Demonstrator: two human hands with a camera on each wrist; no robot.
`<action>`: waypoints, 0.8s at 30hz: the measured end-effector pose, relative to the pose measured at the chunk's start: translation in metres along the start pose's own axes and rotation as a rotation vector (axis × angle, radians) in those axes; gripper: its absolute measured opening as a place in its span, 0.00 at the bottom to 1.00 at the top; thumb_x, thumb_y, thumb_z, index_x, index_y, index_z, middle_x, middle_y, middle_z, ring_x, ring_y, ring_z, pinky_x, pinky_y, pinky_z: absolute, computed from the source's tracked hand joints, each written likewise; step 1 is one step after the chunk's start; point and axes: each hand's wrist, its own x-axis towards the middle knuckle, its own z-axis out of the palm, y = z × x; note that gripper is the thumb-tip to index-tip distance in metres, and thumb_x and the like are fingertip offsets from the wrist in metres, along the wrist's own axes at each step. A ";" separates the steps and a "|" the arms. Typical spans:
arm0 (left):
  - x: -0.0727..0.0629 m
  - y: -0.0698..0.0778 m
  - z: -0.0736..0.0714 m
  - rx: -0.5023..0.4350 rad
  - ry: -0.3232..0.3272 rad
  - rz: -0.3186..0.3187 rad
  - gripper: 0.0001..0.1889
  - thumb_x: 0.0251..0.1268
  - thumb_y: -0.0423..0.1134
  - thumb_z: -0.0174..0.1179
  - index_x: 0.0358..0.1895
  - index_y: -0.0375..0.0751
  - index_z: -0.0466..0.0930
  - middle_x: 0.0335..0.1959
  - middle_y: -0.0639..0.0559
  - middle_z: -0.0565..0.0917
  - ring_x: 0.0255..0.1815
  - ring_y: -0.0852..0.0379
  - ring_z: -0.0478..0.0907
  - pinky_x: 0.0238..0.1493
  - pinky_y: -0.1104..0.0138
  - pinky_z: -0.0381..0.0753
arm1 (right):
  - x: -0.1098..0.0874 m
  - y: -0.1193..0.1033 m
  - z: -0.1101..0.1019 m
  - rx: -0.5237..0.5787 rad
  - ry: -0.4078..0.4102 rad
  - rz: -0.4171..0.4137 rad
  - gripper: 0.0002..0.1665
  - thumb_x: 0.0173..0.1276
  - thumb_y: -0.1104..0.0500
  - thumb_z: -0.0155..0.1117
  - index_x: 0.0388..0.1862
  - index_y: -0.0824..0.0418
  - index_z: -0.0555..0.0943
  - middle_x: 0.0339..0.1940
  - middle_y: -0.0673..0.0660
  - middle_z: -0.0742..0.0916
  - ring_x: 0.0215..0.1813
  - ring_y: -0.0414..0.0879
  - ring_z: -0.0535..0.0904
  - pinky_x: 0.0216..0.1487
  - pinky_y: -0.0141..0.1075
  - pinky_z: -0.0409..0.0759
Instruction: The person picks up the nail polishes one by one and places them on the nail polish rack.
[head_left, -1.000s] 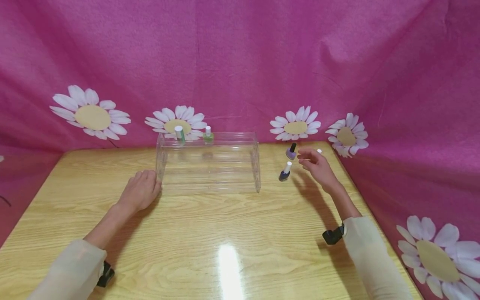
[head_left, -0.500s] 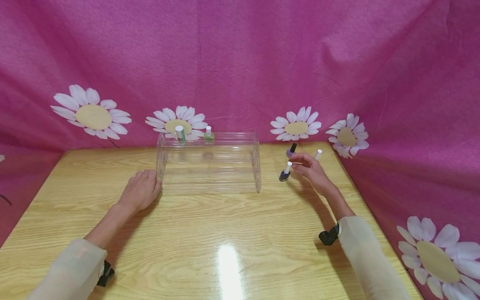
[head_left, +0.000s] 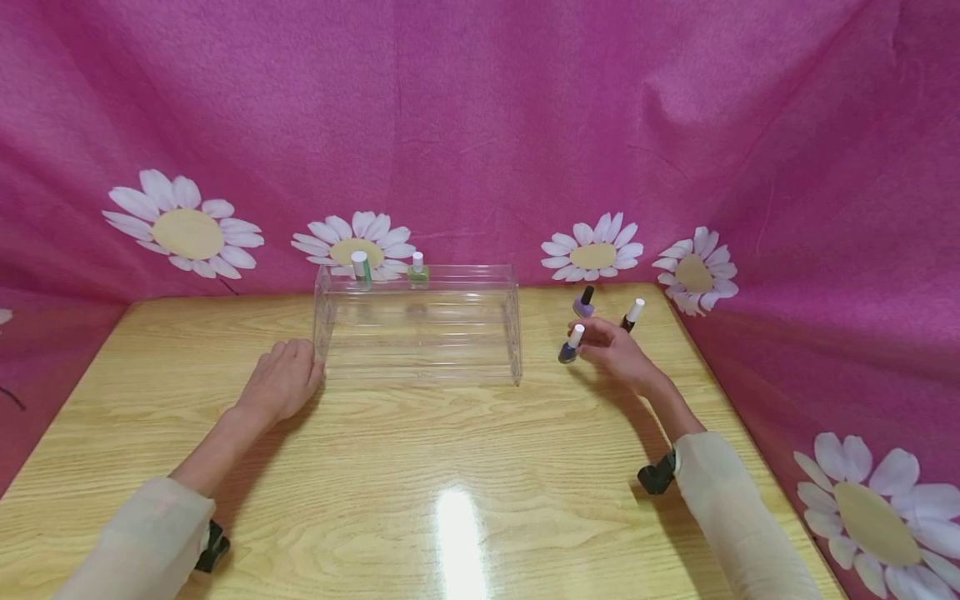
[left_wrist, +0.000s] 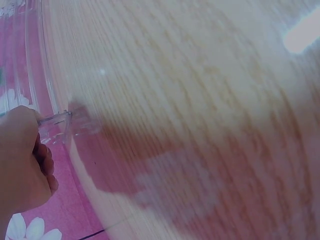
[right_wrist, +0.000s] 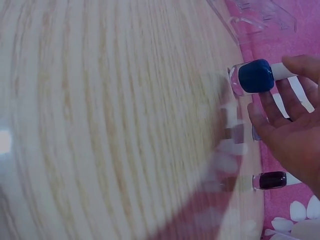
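My left hand [head_left: 277,382] grips the front left corner of a clear tiered display rack [head_left: 465,280]; in the left wrist view its fingers are curled at the rack's edge [left_wrist: 56,118]. My right hand [head_left: 618,354] is around a dark blue nail polish bottle [head_left: 568,352] with a white cap, standing on the table. In the right wrist view, the fingers of my right hand [right_wrist: 295,130] are spread near that bottle [right_wrist: 256,76], the thumb apart from it. A purple bottle [head_left: 582,307] with a black cap stands behind, and a dark white-capped bottle [head_left: 633,315] to the right.
A teal-green bottle [head_left: 362,268] and a light green bottle [head_left: 417,273], both white-capped, stand on the rack's top tier. A pink daisy-print cloth [head_left: 480,150] hangs behind and beside the wooden table [head_left: 360,483].
My right hand has moved left and toward me, from beside the purple bottle to the dark blue one. The dark white-capped bottle has come into view behind it. My left hand stays put.
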 end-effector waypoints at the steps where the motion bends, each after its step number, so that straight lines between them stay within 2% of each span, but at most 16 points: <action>1: 0.000 0.000 0.000 -0.003 -0.003 -0.001 0.11 0.74 0.38 0.48 0.35 0.34 0.68 0.32 0.41 0.73 0.38 0.38 0.71 0.37 0.48 0.68 | 0.000 0.000 0.000 -0.006 -0.005 0.006 0.27 0.71 0.71 0.59 0.66 0.79 0.66 0.63 0.76 0.75 0.56 0.40 0.79 0.54 0.31 0.75; 8: -0.001 0.000 0.001 -0.027 -0.012 -0.005 0.10 0.74 0.38 0.48 0.35 0.34 0.68 0.31 0.41 0.72 0.37 0.39 0.70 0.36 0.49 0.68 | -0.002 0.000 0.001 -0.007 -0.025 0.060 0.27 0.72 0.70 0.59 0.67 0.77 0.67 0.65 0.77 0.72 0.58 0.46 0.77 0.52 0.32 0.76; 14: -0.001 0.000 0.001 -0.037 -0.023 -0.011 0.11 0.75 0.38 0.47 0.36 0.34 0.68 0.32 0.42 0.73 0.38 0.39 0.70 0.37 0.49 0.68 | -0.003 0.003 0.002 -0.012 -0.022 0.075 0.25 0.71 0.70 0.61 0.64 0.78 0.69 0.62 0.76 0.74 0.54 0.44 0.78 0.50 0.32 0.78; 18: -0.001 0.000 0.000 -0.034 -0.023 -0.009 0.10 0.75 0.38 0.47 0.36 0.34 0.68 0.32 0.41 0.73 0.38 0.38 0.70 0.37 0.49 0.68 | -0.004 0.004 0.003 -0.021 -0.021 0.078 0.24 0.70 0.70 0.62 0.62 0.77 0.70 0.57 0.72 0.78 0.53 0.46 0.79 0.49 0.32 0.78; 24: 0.000 0.000 0.000 -0.034 -0.018 -0.006 0.10 0.74 0.38 0.48 0.36 0.34 0.68 0.31 0.41 0.73 0.38 0.38 0.70 0.37 0.48 0.68 | -0.006 0.005 0.006 -0.030 -0.026 0.053 0.23 0.68 0.71 0.63 0.59 0.78 0.71 0.46 0.63 0.83 0.46 0.42 0.81 0.46 0.32 0.79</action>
